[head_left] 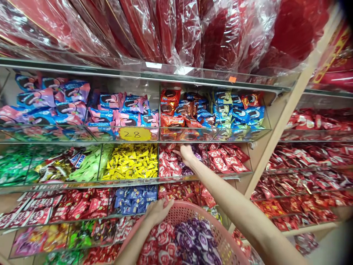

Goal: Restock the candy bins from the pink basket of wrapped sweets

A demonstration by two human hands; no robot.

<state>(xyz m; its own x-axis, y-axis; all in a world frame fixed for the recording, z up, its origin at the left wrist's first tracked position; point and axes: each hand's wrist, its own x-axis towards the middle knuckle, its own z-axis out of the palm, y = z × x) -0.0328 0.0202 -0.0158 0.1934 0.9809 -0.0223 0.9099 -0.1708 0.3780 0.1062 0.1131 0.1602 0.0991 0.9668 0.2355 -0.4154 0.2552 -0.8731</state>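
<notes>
My left hand (159, 211) grips the rim of a pink plastic basket (190, 207), its fingers closed over the edge. Inside the basket lie red-wrapped candies (160, 241) on the left and purple-wrapped candies (197, 239) on the right. My right hand (185, 154) reaches into a shelf compartment, between red and white candies (168, 162) and purple candies (188, 170). Its fingers are bent near the top of the red and white pile; whatever they hold, if anything, is too small to make out.
Yellow candies (132, 161) fill the compartment on the left. Above are packaged cookies (129, 105) behind a clear shelf front with a yellow "28" label (135, 133). Plastic-wrapped red items (176, 29) hang over the top shelf. A wooden upright (284, 114) stands at the right.
</notes>
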